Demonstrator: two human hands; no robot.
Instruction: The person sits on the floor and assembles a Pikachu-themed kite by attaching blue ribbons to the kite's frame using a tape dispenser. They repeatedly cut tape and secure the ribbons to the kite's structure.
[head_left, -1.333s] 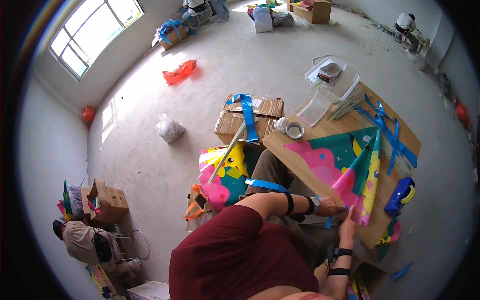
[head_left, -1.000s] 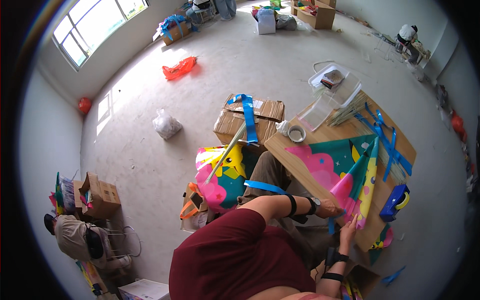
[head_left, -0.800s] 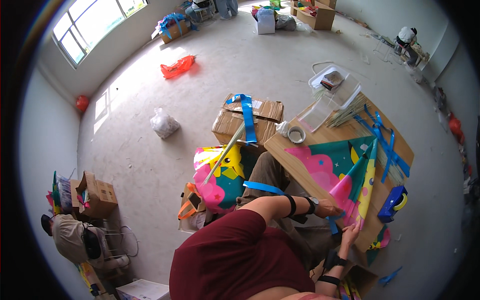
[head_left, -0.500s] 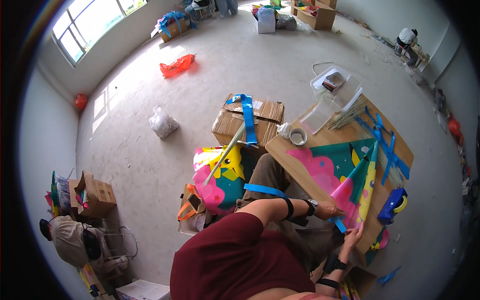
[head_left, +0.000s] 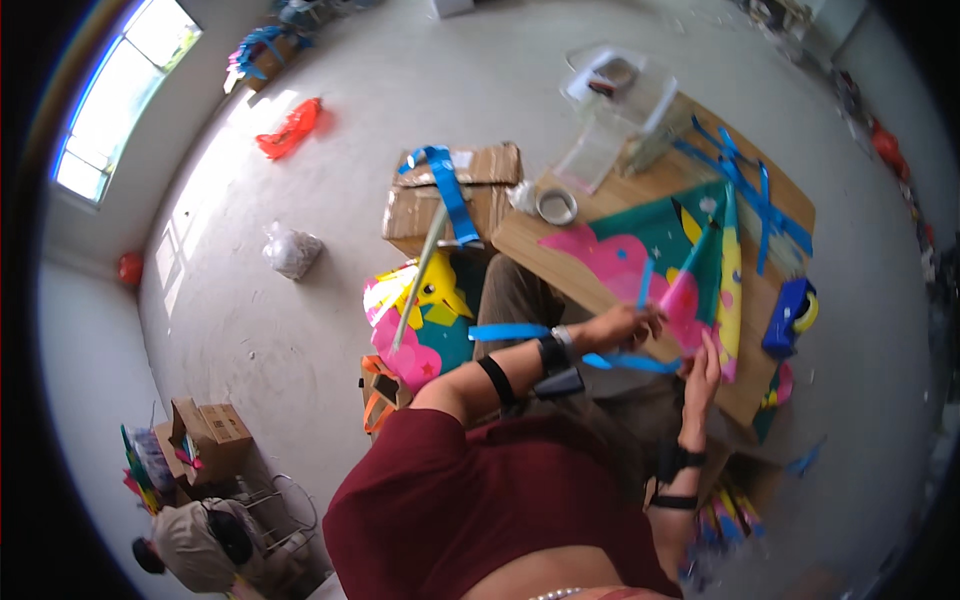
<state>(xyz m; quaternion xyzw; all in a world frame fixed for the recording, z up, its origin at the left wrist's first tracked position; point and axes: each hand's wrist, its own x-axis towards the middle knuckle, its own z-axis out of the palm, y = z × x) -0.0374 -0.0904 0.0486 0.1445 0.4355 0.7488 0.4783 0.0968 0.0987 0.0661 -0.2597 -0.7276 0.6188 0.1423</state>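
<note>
A colourful sheet (head_left: 620,255) in pink, green and yellow lies on the wooden table, folded toward its right side into a narrow point. My right hand (head_left: 702,375) pinches the sheet's lower corner, fingers pointing up. Left of it, my left hand (head_left: 628,325) is raised over the sheet's near edge, its fingers blurred and closed around a blue ribbon; a short end of the ribbon (head_left: 646,283) stands up above them. More blue ribbon (head_left: 635,363) runs from beside my right hand, under my left forearm and over my knee.
On the table are a tape roll (head_left: 556,206), blue ribbons (head_left: 765,215) and a blue tape dispenser (head_left: 791,318). A clear plastic box (head_left: 640,85) is at its far edge. A cardboard box (head_left: 455,195) stands left, a printed bundle (head_left: 430,300) before it. Another person (head_left: 195,545) sits lower left.
My left hand has moved up and left, away from the sheet's corner, with a ribbon end. My right hand has moved slightly up and stays at the corner. The whole view has shifted.
</note>
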